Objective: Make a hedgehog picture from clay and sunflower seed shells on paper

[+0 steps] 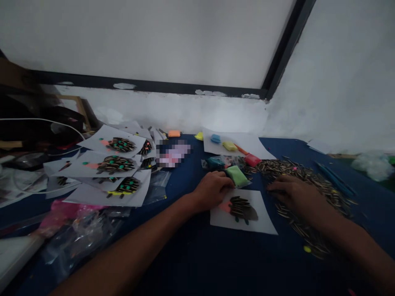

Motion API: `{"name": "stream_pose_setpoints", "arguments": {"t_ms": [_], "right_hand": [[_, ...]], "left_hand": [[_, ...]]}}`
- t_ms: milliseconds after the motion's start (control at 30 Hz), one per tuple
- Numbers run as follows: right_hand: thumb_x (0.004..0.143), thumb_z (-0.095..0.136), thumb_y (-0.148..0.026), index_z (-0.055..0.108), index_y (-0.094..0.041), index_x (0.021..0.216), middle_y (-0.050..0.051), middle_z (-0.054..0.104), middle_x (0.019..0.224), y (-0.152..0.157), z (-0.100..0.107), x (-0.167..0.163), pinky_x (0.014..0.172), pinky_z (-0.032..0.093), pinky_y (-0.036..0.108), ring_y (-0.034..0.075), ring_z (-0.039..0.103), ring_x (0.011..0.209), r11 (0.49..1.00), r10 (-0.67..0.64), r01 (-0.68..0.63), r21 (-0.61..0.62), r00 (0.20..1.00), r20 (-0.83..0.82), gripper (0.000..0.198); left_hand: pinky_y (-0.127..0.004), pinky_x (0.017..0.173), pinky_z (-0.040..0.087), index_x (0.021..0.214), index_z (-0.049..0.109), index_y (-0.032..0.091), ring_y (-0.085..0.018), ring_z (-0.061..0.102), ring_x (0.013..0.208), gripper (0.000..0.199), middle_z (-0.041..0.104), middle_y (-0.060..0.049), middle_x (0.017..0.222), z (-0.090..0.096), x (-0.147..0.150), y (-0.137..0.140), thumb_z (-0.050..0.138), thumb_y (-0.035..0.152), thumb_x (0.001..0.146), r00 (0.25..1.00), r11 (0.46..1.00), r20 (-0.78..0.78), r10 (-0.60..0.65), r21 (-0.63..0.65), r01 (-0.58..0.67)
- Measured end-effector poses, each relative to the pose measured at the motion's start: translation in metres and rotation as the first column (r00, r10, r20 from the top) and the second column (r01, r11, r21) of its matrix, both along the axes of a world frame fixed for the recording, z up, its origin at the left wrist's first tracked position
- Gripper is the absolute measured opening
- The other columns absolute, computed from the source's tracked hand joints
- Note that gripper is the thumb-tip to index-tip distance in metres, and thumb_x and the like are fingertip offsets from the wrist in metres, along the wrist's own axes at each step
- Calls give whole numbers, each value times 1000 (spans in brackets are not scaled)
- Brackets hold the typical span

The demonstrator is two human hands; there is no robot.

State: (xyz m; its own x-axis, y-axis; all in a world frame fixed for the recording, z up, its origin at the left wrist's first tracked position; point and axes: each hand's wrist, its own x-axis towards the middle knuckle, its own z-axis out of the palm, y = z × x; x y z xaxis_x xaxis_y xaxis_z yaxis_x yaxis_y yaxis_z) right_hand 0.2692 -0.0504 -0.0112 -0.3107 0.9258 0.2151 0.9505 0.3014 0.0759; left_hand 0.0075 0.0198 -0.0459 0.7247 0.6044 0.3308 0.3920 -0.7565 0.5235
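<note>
A white paper card (265, 218) bears a hedgehog shape with a pink snout, green feet and a grey-brown clay body. Striped sunflower seeds (240, 204) cover the upper left of that body; the right part is bare clay. Fingers curled, my left hand (212, 190) holds the card at its upper left corner. A green clay packet (237, 176) lies right beside its fingertips. My right hand (288, 191) is over the left edge of a loose sunflower seed pile (327, 193), with thumb and fingers pinched together. Whatever is between those fingertips is too small to make out.
Several finished hedgehog cards (120, 164) are stacked at left, near crumpled plastic bags (83, 230) and a white cable (40, 120). Clay packets lie on a white sheet (253, 144) at the back. Blue-green tools (336, 179) lie beyond the seeds, before the wall (348, 82).
</note>
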Motion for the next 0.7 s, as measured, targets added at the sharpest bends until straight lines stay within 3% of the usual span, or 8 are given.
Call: {"name": "stream_pose_setpoints", "arguments": {"t_ms": [233,433,600,700], "right_hand": [[86,46,-21,63,-20,73,8,65,76,1,-3,-5,62,46,32,22,61,68,1000,4,-3,-18,999,34,21],[85,43,-22,56,-20,76,6,63,69,-3,-2,-10,55,41,29,20,60,62,999,-43,43,16,999,26,16],[85,43,-23,57,-21,82,4,64,68,-8,3,-13,51,37,27,18,57,54,997,-79,79,-3,996,-27,15],[84,47,-25,59,-22,75,3,65,65,-8,4,-13,51,35,27,18,57,52,993,-118,117,-32,993,-21,15]], "left_hand": [[-31,81,46,93,70,16,-18,59,90,20,67,-6,95,0,0,0,52,13,86,1000,1000,-14,3,10,-3],[-29,81,45,94,70,16,-17,59,90,20,67,-6,96,2,0,0,51,13,87,1000,1000,-13,-1,-4,1],[-29,79,45,93,70,16,-18,59,89,19,66,-6,95,0,0,0,52,12,86,1000,1000,2,-2,-1,2],[-30,80,45,92,70,16,-18,59,89,19,67,-6,94,-1,0,0,53,12,85,1000,1000,6,2,6,-2]]}}
